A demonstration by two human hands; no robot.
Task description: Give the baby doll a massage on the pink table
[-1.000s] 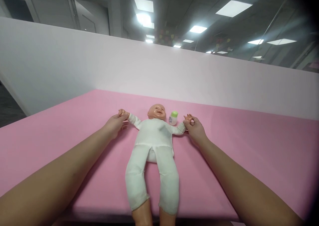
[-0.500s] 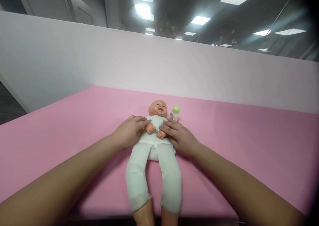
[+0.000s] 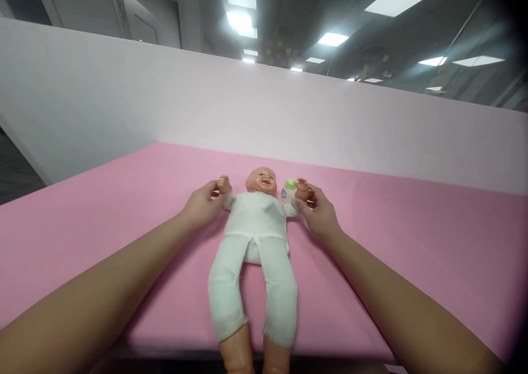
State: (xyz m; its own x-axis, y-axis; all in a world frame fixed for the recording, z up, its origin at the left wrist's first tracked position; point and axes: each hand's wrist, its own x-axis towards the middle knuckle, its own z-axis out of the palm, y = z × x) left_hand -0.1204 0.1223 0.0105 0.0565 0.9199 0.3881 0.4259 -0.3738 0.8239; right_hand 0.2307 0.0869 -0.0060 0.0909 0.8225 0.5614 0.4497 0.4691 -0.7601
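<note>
A baby doll (image 3: 258,214) in a white cloth suit lies on its back, head toward the wall, legs toward me. My left hand (image 3: 204,203) is closed around the doll's arm on the left, near its wrist, and holds it out to the side. On the other side, my right hand (image 3: 322,212) grips the doll's other arm at the wrist, spread outward as well. A small bottle (image 3: 287,191) with a green cap stands beside the doll's head, partly hidden by the doll's raised hand.
The doll lies on a pink padded surface (image 3: 371,242), its feet reaching past the near edge. A low white wall (image 3: 264,110) runs along the back and left side. Beyond it are a door (image 3: 140,14) and lit ceiling panels (image 3: 396,1).
The doll's arms were folded on its chest under my hands. Both have swung outward, away from the body, with my hands holding them.
</note>
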